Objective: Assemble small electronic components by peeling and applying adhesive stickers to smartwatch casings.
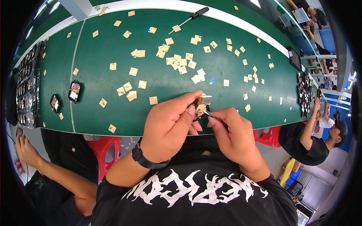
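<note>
In my left hand (164,120), closed near the table's front edge, is a small black device housing (205,115) with its inner side facing up. A silver battery cell (205,100) with a yellow end stands at its far edge, beside my fingertips. My right hand (234,130) pinches slim metal tweezers (209,113), their tip reaching into the housing. Under the tip lies a small pale yellow square (201,108) with green marks. My fingers cover part of the housing.
Many pale paper squares (176,63) are scattered over the green table (102,79). A screwdriver (196,14) lies at the far edge. Two open device housings (74,91) sit at left, near stacked black trays (28,86). Co-workers sit on both sides, one arm (56,169) close at left.
</note>
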A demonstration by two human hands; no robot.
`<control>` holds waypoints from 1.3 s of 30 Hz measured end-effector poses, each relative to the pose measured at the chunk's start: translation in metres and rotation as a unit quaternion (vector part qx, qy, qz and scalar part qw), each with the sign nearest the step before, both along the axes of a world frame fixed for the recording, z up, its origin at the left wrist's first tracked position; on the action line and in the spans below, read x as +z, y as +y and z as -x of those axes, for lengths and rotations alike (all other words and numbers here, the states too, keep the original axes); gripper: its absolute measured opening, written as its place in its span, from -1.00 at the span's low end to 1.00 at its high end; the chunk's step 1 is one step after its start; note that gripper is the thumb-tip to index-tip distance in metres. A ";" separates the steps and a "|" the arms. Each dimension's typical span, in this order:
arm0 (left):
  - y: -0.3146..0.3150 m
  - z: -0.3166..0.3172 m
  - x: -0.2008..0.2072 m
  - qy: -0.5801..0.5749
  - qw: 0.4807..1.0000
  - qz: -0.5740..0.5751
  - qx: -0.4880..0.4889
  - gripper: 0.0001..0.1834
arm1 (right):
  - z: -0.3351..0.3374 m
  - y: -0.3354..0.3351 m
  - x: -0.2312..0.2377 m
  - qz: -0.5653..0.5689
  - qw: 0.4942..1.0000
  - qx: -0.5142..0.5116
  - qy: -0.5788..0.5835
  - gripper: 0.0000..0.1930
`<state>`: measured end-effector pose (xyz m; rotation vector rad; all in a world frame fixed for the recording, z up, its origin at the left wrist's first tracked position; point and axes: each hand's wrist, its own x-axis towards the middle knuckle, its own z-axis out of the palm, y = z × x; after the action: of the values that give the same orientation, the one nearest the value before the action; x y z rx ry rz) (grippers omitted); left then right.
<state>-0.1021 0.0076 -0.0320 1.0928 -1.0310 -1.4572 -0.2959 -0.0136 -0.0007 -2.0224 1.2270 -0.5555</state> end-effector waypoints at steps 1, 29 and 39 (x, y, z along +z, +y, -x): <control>0.000 -0.001 0.001 0.044 0.999 -0.025 -0.004 -0.66 | 0.003 0.001 -0.002 -0.008 0.999 -0.004 -0.031 -0.85; 0.002 0.003 -0.008 -0.004 0.998 0.049 0.026 -0.75 | -0.012 -0.015 0.010 -0.322 0.894 -0.118 -0.289 -0.89; -0.001 -0.003 -0.004 0.146 0.988 -0.044 0.022 -0.68 | -0.008 -0.020 0.009 -0.419 0.835 -0.130 -0.331 -0.84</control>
<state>-0.0990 0.0067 -0.0361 0.9225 -0.7389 -1.5838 -0.2883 -0.0336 0.0082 -0.8164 1.0315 -0.6234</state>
